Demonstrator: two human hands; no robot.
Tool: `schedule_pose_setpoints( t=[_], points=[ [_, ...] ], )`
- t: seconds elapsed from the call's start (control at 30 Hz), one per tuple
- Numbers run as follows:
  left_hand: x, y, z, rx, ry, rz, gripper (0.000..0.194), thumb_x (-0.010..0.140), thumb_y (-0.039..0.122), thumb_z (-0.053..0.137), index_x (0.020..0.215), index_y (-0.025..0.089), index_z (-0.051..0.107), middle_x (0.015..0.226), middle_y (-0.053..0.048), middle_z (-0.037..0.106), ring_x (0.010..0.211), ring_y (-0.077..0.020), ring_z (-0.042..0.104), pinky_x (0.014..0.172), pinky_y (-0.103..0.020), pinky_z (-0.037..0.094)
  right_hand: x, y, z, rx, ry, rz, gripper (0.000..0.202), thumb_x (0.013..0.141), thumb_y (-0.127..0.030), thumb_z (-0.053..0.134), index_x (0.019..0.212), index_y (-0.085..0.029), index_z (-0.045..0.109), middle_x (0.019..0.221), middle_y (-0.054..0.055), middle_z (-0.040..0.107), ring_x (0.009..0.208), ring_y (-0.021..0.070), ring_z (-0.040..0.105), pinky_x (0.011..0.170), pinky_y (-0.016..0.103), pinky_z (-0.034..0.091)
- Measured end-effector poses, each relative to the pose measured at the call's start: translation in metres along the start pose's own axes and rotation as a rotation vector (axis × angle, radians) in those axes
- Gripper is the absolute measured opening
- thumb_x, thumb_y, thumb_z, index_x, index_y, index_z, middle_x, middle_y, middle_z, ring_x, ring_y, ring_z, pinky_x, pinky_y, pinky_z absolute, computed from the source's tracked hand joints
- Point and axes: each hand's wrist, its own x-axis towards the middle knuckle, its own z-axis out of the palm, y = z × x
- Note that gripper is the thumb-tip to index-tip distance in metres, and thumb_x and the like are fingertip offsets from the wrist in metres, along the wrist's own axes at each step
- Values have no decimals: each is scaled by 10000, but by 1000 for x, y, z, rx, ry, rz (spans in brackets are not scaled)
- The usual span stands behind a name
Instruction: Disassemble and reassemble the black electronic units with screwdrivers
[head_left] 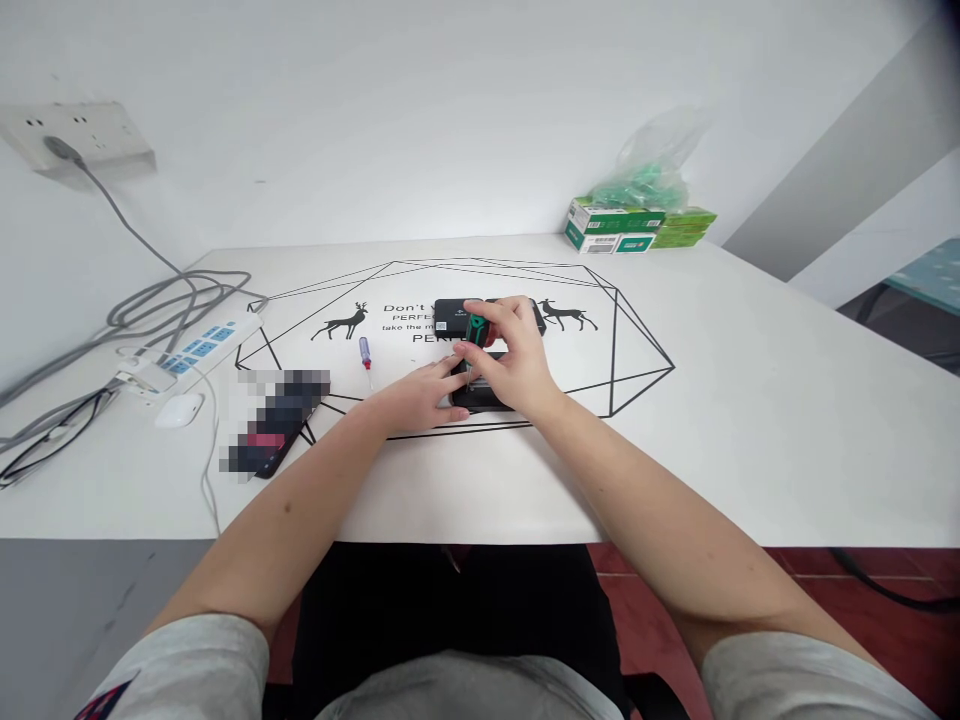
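Note:
My right hand (517, 355) is wrapped round a green and black screwdriver (477, 328), held upright with its shaft pointing down. Under the tip lies a black rectangular device (487, 396), flat on the white table. My left hand (424, 396) rests at the device's left edge, fingers spread, with the thumb and fingertips touching it. Just behind, another black box-like object (450, 318) is partly covered by my right hand. A small screwdriver with a clear purple handle (365, 352) lies to the left of my hands.
A phone (289, 420) lies left on the table (750, 430). Farther left are a power strip (210, 345), grey cables (135, 235) and a white mouse-shaped object (180, 410). Green and white boxes (615, 222) with a plastic bag (649, 180) stand against the wall.

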Motion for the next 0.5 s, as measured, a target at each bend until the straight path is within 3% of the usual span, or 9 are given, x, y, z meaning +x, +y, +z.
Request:
schedule_pose_setpoints(
  t=[0.07, 0.27, 0.37, 0.5],
  points=[
    [0, -1, 0, 0, -5, -3, 766, 1096, 542, 614, 1757, 251, 361, 1847, -172, 215, 1681, -436, 290, 1340, -595, 333, -1, -2, -1, 27, -20, 3, 463, 972, -343, 691, 1433, -344, 648, 1107, 62, 614, 957, 242, 622, 842, 495, 649],
    [1, -4, 2, -21, 16, 15, 743, 1092, 581, 612, 1736, 275, 402, 1835, -167, 251, 1660, -445, 337, 1337, -631, 320, -5, -10, -4, 166, -97, 78, 461, 1050, -280, 461, 1489, -326, 594, 1368, 98, 705, 1199, 284, 703, 1006, 550, 642],
    [1, -2, 1, -22, 18, 32, 755, 1093, 563, 608, 1746, 258, 382, 1858, -156, 193, 1689, -432, 278, 1351, -601, 309, -4, -9, -2, 110, -47, 37, 408, 1040, -384, 588, 1439, -315, 636, 1342, 113, 674, 1209, 301, 682, 950, 531, 652],
    [0, 1, -1, -8, 0, -9, 749, 1088, 560, 614, 1739, 261, 399, 1858, -141, 198, 1668, -426, 323, 1337, -566, 352, -2, -2, 1, -4, -1, 16, 476, 945, -448, 765, 1398, -328, 679, 1123, 72, 605, 1009, 264, 644, 826, 500, 655]
  ],
)
